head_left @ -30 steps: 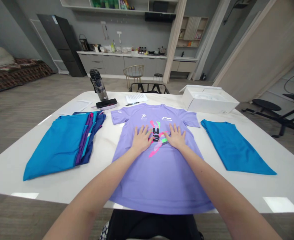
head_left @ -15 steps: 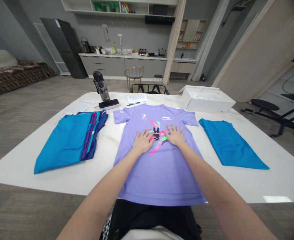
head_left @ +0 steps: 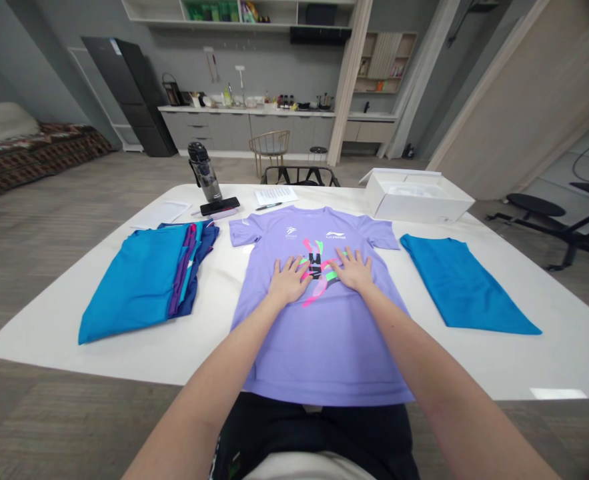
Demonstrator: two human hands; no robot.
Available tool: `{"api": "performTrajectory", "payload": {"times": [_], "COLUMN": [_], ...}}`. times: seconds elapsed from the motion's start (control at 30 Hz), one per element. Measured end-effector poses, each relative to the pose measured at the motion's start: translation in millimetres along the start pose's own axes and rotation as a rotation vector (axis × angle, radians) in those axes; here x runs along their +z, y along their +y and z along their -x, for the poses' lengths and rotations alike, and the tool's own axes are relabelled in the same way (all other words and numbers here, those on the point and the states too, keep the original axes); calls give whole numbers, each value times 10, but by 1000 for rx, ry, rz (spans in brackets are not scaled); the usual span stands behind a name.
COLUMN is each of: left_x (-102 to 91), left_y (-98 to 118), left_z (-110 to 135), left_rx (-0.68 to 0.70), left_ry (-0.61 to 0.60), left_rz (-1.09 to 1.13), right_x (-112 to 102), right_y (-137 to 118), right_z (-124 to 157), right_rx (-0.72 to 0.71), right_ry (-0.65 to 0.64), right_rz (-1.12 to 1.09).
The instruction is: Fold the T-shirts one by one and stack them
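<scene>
A lavender T-shirt (head_left: 319, 347) lies spread out on the white table (head_left: 504, 373), its collar away from me and its hem at the near edge. My left hand (head_left: 289, 280) rests flat on the chest, left of the pink, green and black print, fingers spread. On the other side of the print, my right hand (head_left: 353, 270) presses flat with its fingers apart. Neither hand grips anything. Folded clothes (head_left: 134, 280) in blue, purple and navy are piled on the left. To the right lies a folded blue garment (head_left: 467, 287).
Behind the pile stand a dark water bottle (head_left: 205, 175) and a black phone (head_left: 219, 206). A pen (head_left: 269, 207) and a printed sheet (head_left: 276, 195) lie beyond the shirt. An open white box (head_left: 419, 197) sits at the back right. A black chair (head_left: 300, 176) is across the table.
Both hands stay flat on the T-shirt in nearly the same place. The view has shifted slightly.
</scene>
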State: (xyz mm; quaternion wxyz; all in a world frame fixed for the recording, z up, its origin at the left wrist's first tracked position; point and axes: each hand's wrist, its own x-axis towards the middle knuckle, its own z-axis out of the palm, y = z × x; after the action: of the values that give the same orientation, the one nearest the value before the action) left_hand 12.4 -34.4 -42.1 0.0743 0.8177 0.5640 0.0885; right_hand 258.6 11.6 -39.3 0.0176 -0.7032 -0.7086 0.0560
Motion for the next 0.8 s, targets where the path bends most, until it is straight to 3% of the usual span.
{"api": "performTrajectory", "payload": {"times": [0.43,0.53,0.63,0.8], "left_x": [-60,-65,-55,-50], "left_y": [36,38,37,53], "left_z": [33,42,40,9], "left_rx": [6,12,21,12], "left_ry": [27,56,73,68], "left_rz": [8,-7,-23,-54], "right_x": [3,-7,-32,-116], "right_y": [5,7,21,-9], "right_z": [12,-24,-214,-811], "right_rx": [0,10,16,14], "right_ry": [7,94,216,220], "right_rz": [-4,-8,1,-41]}}
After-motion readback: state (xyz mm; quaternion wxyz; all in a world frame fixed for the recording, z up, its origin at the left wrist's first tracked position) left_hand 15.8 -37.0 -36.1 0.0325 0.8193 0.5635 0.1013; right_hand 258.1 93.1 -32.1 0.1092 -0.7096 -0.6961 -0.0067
